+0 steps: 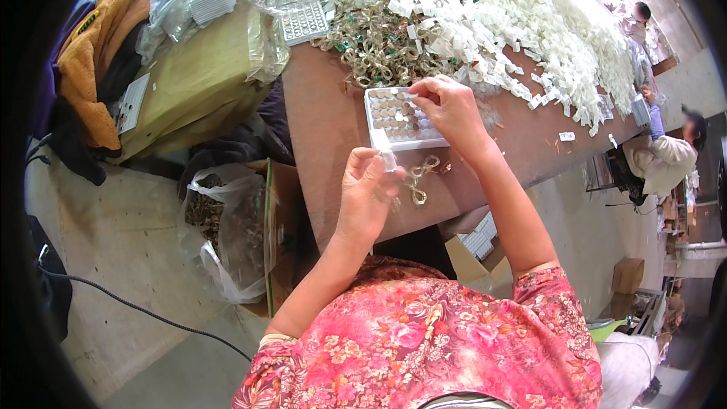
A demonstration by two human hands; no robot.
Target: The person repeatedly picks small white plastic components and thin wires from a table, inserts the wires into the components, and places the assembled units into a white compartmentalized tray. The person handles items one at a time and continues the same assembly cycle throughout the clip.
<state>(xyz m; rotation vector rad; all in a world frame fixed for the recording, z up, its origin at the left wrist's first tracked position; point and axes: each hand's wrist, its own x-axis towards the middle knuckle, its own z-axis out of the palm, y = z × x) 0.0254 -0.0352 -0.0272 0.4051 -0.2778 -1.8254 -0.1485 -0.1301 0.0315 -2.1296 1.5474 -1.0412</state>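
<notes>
A shallow white tray (373,123) lies on the brown table, with rows of small round button-like discs (392,104) in its pockets. Over its right side reaches my right hand (452,112), thumb and fingertips pinched together above the discs; whatever they grip is too small to make out. Just in front of the tray, my left hand (365,191) pinches a small whitish plastic piece (388,159) between thumb and forefinger. Coils of thin clear-coated wire (419,182) lie on the table right of my left hand.
A large heap of white tagged pieces (515,15) covers the far table, beside tangled wire coils (379,45). Another disc tray (304,21) sits at the far left. A plastic-lined box (227,220) stands left on the floor. Another person (666,151) works at right.
</notes>
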